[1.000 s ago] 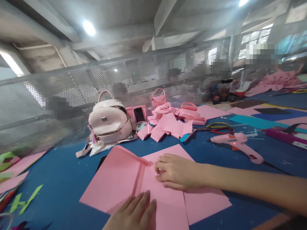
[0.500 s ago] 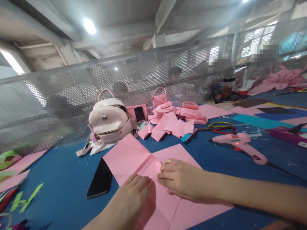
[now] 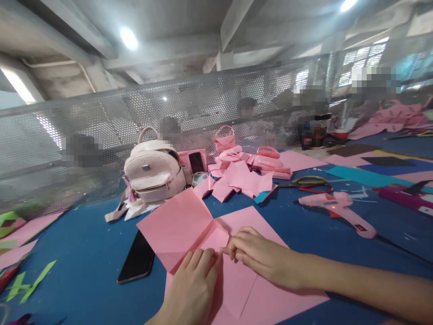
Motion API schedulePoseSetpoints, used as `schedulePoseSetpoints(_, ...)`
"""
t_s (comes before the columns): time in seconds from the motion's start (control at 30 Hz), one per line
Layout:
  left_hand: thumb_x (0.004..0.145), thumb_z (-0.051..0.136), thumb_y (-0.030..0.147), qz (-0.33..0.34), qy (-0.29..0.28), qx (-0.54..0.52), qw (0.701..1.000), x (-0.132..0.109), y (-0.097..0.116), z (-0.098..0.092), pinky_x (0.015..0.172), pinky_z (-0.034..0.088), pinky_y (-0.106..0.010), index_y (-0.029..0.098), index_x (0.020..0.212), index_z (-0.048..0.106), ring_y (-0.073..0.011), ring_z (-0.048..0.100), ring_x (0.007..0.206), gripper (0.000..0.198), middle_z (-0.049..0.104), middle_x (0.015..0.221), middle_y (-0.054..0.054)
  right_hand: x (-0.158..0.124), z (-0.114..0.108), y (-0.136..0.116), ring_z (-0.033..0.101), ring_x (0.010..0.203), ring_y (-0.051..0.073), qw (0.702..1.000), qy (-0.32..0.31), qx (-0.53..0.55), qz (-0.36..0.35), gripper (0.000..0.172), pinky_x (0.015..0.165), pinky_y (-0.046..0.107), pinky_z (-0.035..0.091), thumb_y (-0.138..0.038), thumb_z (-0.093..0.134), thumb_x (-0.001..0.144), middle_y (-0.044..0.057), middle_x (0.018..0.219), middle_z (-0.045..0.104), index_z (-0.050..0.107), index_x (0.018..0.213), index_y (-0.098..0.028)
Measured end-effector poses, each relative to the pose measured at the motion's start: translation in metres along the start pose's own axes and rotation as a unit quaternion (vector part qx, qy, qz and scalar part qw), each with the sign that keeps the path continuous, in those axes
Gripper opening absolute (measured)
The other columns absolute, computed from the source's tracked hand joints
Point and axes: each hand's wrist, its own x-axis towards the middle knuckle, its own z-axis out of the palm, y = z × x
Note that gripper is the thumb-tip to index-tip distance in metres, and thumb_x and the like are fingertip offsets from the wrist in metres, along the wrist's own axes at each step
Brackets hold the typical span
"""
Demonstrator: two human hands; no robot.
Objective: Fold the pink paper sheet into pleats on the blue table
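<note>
A folded sheet of pink paper (image 3: 177, 225) lies in front of me, its upper left panel tilted up from the crease. Under it is another pink sheet (image 3: 291, 293), flat on the blue table. My left hand (image 3: 198, 277) has its fingers curled closed on the folded sheet, just below the crease. At the right edge of the same sheet, my right hand (image 3: 255, 253) is closed, the index fingertip and thumb at the paper's edge. The tips of the left fingers are partly hidden. A black phone (image 3: 137, 259) sits left of the paper, partly covered by it.
Beyond the paper are a pale pink backpack (image 3: 152, 169) and a pile of pink paper pieces (image 3: 237, 174). To the right lie scissors (image 3: 313, 184) and a pink glue gun (image 3: 341, 210) with a cord. Green strips (image 3: 37, 282) are at left. A perforated metal screen (image 3: 135, 108) borders the table (image 3: 84, 253).
The folded sheet's upper left panel has tilted up more and shifted left. My right hand has drawn slightly right and its fingers have regrouped; the left hand has moved slightly right.
</note>
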Motion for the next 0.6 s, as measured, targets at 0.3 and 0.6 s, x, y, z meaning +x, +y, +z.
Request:
schedulePoseSetpoints(0.3, 0.087, 0.038, 0.004, 0.009, -0.051, -0.037, 0.998, 0.002, -0.002, -0.008, 0.067, 0.056, -0.043, 0.009, 0.117, 0.059, -0.0270, 0.061, 0.084, 0.037, 0.064, 0.096, -0.014, 0.002, 0.018, -0.007, 0.051, 0.099, 0.024, 0.980, 0.022, -0.189, -0.059, 0.025, 0.094, 0.042, 0.038, -0.011, 0.039, 0.097, 0.009, 0.108, 0.062, 0.058, 0.113, -0.016)
schedulePoseSetpoints(0.6, 0.085, 0.037, 0.001, -0.032, -0.109, -0.065, 0.991, 0.005, 0.001, -0.017, 0.071, 0.056, -0.045, 0.013, 0.104, 0.063, -0.0262, 0.059, 0.083, 0.035, 0.062, 0.096, -0.011, 0.016, 0.036, 0.003, 0.057, 0.102, 0.029, 0.907, 0.049, -0.402, -0.119, 0.035, 0.093, 0.046, 0.037, -0.009, 0.052, 0.081, 0.018, 0.114, 0.065, 0.061, 0.116, -0.010)
